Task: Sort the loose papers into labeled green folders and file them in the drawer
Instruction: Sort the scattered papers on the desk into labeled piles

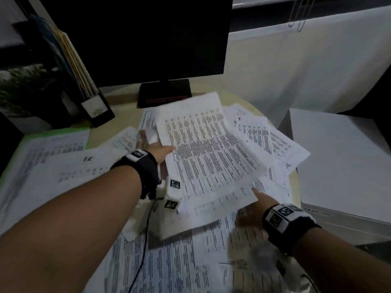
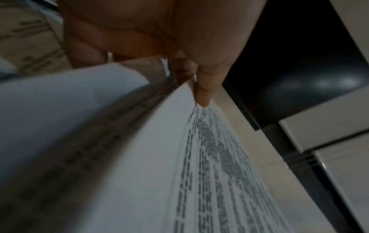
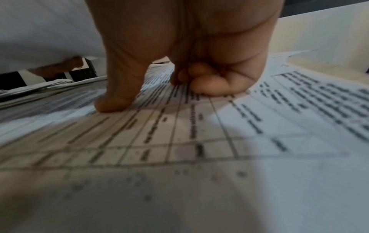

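Note:
My left hand (image 1: 166, 150) pinches the left edge of a few printed table sheets (image 1: 209, 157) and holds them raised over the desk. In the left wrist view the thumb of that hand (image 2: 200, 96) lies on top of the sheets (image 2: 155, 157). My right hand (image 1: 252, 208) is at the near edge of the raised sheets. In the right wrist view the right hand (image 3: 159, 94) has its fingers curled, with tips and thumb resting on a flat printed sheet (image 3: 179, 141). Loose papers (image 1: 169, 261) cover the desk. A green folder (image 1: 69, 131) lies at the left under papers.
A dark monitor (image 1: 137, 39) on its stand (image 1: 165, 92) is behind the papers. A black file holder with folders (image 1: 88, 92) and a plant (image 1: 25, 85) stand back left. A white cabinet (image 1: 338, 161) borders the right. A black cable (image 1: 146, 229) runs from my left wrist.

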The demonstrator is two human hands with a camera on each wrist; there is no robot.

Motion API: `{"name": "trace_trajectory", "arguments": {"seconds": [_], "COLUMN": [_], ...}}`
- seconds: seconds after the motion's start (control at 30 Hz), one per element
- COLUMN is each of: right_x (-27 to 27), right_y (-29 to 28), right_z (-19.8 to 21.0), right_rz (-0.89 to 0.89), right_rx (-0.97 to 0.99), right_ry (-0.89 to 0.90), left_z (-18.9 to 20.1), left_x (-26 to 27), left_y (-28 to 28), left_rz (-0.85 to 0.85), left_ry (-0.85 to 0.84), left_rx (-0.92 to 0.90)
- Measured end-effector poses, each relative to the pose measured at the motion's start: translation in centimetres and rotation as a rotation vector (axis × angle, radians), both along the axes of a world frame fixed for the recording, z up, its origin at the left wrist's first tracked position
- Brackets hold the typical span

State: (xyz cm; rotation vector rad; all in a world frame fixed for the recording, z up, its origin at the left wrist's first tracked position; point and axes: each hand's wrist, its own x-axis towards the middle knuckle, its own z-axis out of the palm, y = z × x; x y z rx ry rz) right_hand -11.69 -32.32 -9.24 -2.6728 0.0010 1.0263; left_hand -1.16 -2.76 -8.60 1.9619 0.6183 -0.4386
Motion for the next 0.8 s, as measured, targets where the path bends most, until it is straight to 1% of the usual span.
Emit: {"name": "trace_trajectory", "arguments": {"seconds": [0.07, 0.1, 0.17, 0.27, 0.33, 0.4, 0.5, 0.67, 0.7, 0.8], "right_x": [0.0, 0.0, -0.2, -0.3, -0.4, -0.4, -0.6, -1.4, -1.6, -1.4], "right_y": [0.1, 0.1, 0.0, 0.1, 0.1, -0.1, -0.6, 0.5, 0.7, 0.7], "right_z": [0.1, 0.0, -0.2, -0.2, 0.2, 0.6, 1.2, 0.6, 0.4, 0.3], "right_rz": [0.058, 0.063, 0.078, 0.111, 0.096, 0.015, -0.195, -0.323, -0.346, -0.443], "right_rx": [-0.018, -0.021, -0.024, -0.042, -0.037, -0.074, -0.208, -0.248, -0.236, -0.075], "right_ry": [-0.009, -0.008, -0.024, -0.044, -0.033, -0.046, -0.077, -0.138, -0.148, -0.125], "left_z": [-0.5, -1.1, -1.2, -1.3, -1.0, -1.2, -1.9, -2.1, -2.1, -2.1], "left_x": [-2.2, -3.1, -4.8, -6.3, -7.1, -7.7, -8.6, -9.2, -9.2, -9.5], "left_y": [-0.6, -0.6, -1.0, -0.7, -0.6, -0.3, -0.2, -0.5, -0.5, -0.7], "left_rz": [-0.059, -0.092, -0.105, -0.139, -0.178, -0.246, -0.303, -0.288, -0.278, -0.252], "left_ry": [0.018, 0.031, 0.039, -0.003, -0.009, 0.028, 0.086, 0.092, 0.080, 0.050], "left_rx": [0.088, 0.111, 0.132, 0.224, 0.283, 0.344, 0.401, 0.411, 0.407, 0.408]}}
